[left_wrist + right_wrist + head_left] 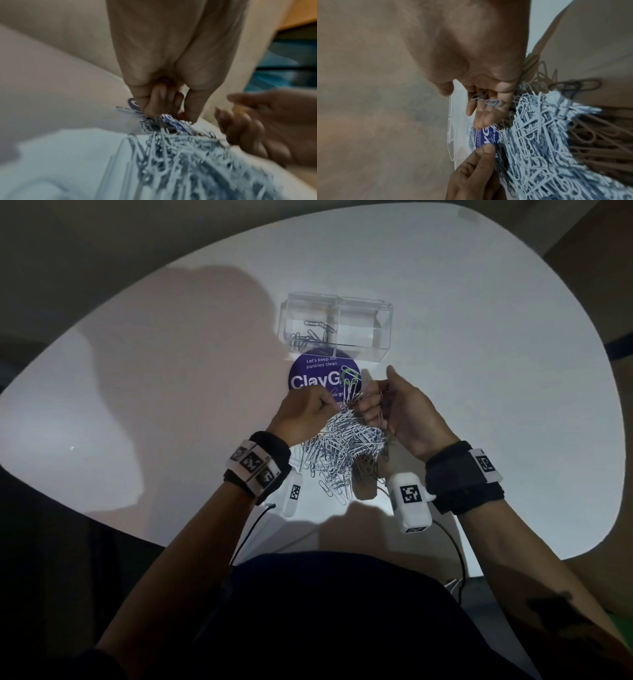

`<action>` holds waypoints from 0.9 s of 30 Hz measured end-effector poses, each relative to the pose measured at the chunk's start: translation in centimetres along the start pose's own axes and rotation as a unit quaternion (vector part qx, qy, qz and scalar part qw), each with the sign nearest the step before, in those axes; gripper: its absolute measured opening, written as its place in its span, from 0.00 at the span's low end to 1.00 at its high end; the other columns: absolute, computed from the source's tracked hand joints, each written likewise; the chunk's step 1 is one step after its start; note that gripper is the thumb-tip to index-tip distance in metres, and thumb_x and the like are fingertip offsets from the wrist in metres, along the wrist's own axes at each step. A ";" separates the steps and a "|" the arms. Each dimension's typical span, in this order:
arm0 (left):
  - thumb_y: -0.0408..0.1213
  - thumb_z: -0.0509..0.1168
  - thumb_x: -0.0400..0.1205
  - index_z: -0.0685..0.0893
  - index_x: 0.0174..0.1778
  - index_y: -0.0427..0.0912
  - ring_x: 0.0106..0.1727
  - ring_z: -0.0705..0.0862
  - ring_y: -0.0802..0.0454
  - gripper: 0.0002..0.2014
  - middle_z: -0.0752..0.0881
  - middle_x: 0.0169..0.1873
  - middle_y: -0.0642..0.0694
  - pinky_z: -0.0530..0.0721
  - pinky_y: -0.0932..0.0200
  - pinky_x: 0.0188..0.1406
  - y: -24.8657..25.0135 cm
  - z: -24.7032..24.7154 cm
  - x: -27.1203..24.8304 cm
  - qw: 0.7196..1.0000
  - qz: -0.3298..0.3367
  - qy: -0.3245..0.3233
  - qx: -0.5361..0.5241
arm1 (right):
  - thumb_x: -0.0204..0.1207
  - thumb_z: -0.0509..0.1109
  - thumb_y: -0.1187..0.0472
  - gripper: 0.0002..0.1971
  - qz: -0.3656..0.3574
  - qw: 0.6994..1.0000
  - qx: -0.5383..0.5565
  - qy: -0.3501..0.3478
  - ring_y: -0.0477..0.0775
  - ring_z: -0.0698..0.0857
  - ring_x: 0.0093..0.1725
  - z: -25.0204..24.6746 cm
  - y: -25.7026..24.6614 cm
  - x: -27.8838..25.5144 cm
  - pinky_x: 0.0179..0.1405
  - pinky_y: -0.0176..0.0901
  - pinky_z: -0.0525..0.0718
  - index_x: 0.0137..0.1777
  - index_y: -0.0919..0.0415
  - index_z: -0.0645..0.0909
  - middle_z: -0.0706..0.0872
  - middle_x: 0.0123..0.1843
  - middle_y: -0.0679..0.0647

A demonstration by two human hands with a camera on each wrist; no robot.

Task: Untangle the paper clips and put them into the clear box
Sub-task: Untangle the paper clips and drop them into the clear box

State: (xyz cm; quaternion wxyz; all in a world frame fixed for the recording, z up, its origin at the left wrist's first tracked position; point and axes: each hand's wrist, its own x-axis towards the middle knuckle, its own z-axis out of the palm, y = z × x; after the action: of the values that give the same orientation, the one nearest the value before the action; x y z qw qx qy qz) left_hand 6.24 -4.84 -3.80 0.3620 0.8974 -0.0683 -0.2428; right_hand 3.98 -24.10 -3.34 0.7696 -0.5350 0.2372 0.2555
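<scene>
A big tangle of silver paper clips (346,440) hangs between both hands above the white table (479,371), its lower end trailing onto the tabletop. My left hand (333,405) pinches the top of the tangle (188,155) with thumb and curled fingers (154,106). My right hand (369,409) grips the tangle's right side, and a couple of clips (493,103) lie across its curled fingers (481,119). The clear box (383,313) stands just beyond the hands, lid off, with several clips (310,335) in its left compartment. Its right compartment looks bare.
A round purple "ClayGo" sticker (315,371) lies on the table between the box and the hands. Loose clips (337,491) are scattered on the table near my wrists. Thin black cables (455,546) run from the wrist cameras toward my body.
</scene>
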 end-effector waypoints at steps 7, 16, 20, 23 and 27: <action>0.26 0.59 0.79 0.79 0.39 0.36 0.25 0.67 0.55 0.06 0.85 0.35 0.39 0.62 0.63 0.22 -0.5 -2.3 -1.2 0.938 -0.091 -0.053 -0.331 | 0.85 0.65 0.64 0.15 -0.130 0.963 -0.220 0.088 0.34 0.76 0.24 0.3 0.0 -1.1 0.27 0.27 0.72 0.34 0.59 0.79 0.81 0.24 0.37; 0.29 0.54 0.80 0.83 0.37 0.36 0.22 0.66 0.55 0.13 0.77 0.26 0.46 0.59 0.66 0.18 0.4 -1.9 -0.8 0.937 -0.147 -0.042 -0.315 | 0.71 0.80 0.54 0.08 -0.215 0.772 -0.598 0.008 0.49 0.87 0.46 1.7 1.4 -0.3 0.47 0.44 0.82 0.50 0.46 0.91 0.91 0.49 0.44; 0.38 0.61 0.78 0.75 0.30 0.39 0.26 0.64 0.52 0.12 0.70 0.22 0.51 0.60 0.57 0.26 0.8 -1.6 -0.6 0.963 -0.146 0.013 -0.228 | 0.69 0.80 0.58 0.08 -0.207 0.743 -0.636 0.010 0.52 0.87 0.51 2.1 1.8 -0.1 0.48 0.46 0.82 0.46 0.46 0.91 0.91 0.50 0.44; 0.43 0.65 0.80 0.79 0.35 0.36 0.35 0.75 0.51 0.14 0.77 0.27 0.51 0.70 0.55 0.39 0.4 -1.1 -0.6 0.996 -0.033 0.035 -0.078 | 0.68 0.77 0.67 0.09 -0.210 0.772 -0.600 0.013 0.50 0.87 0.46 1.7 1.9 -0.1 0.49 0.52 0.85 0.40 0.50 0.89 0.90 0.43 0.43; 0.39 0.66 0.80 0.87 0.50 0.51 0.34 0.79 0.54 0.06 0.76 0.24 0.59 0.74 0.59 0.38 0.2 -0.6 -0.2 0.996 0.015 0.050 0.067 | 0.70 0.72 0.68 0.11 -0.195 0.802 -0.562 0.044 0.45 0.86 0.40 0.9 1.8 -0.2 0.48 0.51 0.86 0.37 0.49 0.84 0.88 0.35 0.40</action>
State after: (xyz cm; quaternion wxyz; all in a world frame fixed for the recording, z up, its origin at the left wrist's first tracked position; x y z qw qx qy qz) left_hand 6.35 -4.57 -3.24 0.3082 0.9294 -0.0798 -0.1865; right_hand 2.73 -22.73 -4.22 0.3559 -0.9197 -0.0238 0.1643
